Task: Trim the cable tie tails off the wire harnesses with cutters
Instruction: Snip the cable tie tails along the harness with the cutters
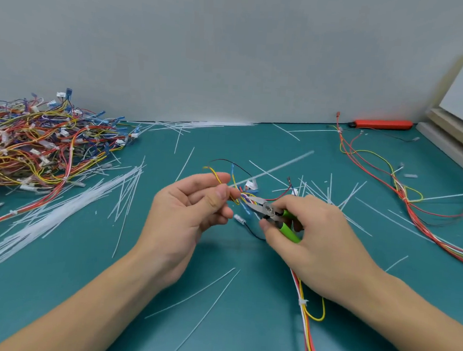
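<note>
A harness (246, 201) is pinched above the mat (219, 256) by the left hand (189, 208). Green-handled cutters (274, 215), gripped by the right hand (310, 244), are set against its wires. Cut tails (330, 193) are scattered nearby; a harness pile (35, 139) is heaped far left.

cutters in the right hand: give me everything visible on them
The cutters are small, with bare grey metal jaws, a round pivot and bright green sleeved handles. The right hand grips the handles, thumb on the lower one; most of the handles is hidden by the fingers. The tool is held above the mat, jaws pointing left, tips at the coloured wires pinched by the left hand. Whether the jaws are closed is unclear.
</note>
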Demonstrator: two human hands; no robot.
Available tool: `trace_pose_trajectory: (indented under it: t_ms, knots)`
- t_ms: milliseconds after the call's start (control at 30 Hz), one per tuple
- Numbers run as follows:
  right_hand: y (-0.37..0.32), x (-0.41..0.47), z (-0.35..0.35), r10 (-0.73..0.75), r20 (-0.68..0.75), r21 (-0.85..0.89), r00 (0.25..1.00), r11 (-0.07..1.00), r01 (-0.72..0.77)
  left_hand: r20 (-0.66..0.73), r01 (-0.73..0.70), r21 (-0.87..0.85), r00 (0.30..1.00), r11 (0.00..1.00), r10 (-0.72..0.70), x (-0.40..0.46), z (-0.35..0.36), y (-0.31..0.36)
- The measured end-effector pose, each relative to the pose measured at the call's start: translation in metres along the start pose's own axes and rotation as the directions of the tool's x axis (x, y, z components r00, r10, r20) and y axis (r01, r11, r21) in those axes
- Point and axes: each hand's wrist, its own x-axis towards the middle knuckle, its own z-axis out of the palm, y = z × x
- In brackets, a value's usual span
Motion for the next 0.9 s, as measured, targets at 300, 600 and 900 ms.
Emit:
trace_pose_trajectory:
  t_ms: [300, 600, 900]
  knots:
    - [0.0022, 0.0016, 0.0016, -0.002, 0.006, -0.011, 1.000, 1.000, 0.002, 0.166, 0.144, -0.064, 0.977, 0.987, -0.132, -0.0012, -0.0016, -0.0011]
    - [0.0010, 0.0033, -0.0011, -0.077, 0.057, -0.034, 0.995, 0.996, 0.079, 0.257, 0.208, -0.022, 0.946, 0.978, -0.195, -0.0032, -0.0004, -0.0056]
    - [-0.0002, 0.0010, -0.0030, -0.124, 0.029, -0.049, 0.992, 0.991, 0.126, 0.288, 0.263, 0.019, 0.922, 0.965, -0.257, -0.0040, -0.0020, -0.0053]
